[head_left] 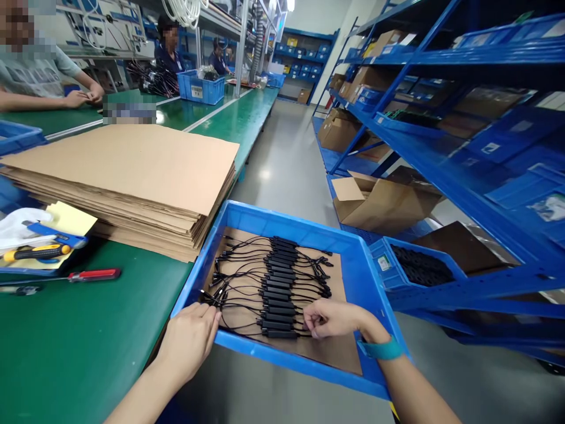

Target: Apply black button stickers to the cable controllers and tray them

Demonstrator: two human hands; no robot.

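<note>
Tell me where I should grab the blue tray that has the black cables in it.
Grip the blue plastic tray by its raised rim on the left and right sides, coming from above and outside. The rim runs all the way around, and the black cables lie lower down on a cardboard sheet, so holding outside the wall avoids catching them.
</note>
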